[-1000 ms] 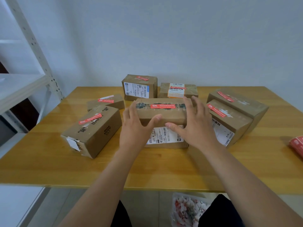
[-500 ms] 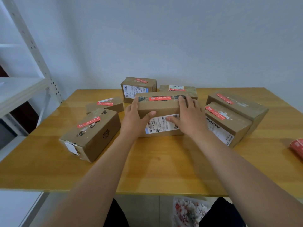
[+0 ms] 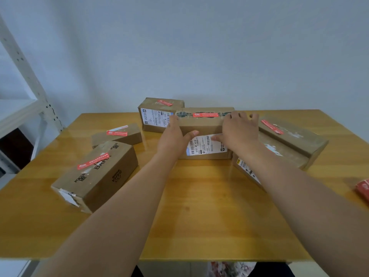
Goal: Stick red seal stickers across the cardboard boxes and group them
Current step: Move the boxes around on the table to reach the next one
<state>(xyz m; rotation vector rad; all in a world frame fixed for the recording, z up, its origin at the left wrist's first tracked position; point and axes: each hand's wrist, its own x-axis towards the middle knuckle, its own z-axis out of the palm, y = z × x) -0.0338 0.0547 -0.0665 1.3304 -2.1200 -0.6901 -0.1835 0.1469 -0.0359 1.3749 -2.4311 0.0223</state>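
A long cardboard box (image 3: 201, 126) with a red seal sticker (image 3: 205, 114) along its top stands on the wooden table (image 3: 199, 206) near the back. My left hand (image 3: 172, 139) grips its left end, thumb on the front face. My right hand (image 3: 238, 132) lies over its right top edge, thumb on the white label. Sealed boxes surround it: one at the back left (image 3: 157, 116), a flat one (image 3: 119, 134), a large one at the front left (image 3: 99, 174), and two side by side on the right (image 3: 293, 136).
A stack of red stickers (image 3: 363, 188) lies at the table's right edge. A white metal shelf (image 3: 24, 76) stands to the left. A plastic bag (image 3: 229, 268) sits on the floor under the table. A plain wall is close behind the table.
Both hands have carried the long box away from me and set it down near the back, where it now hides the box behind it.
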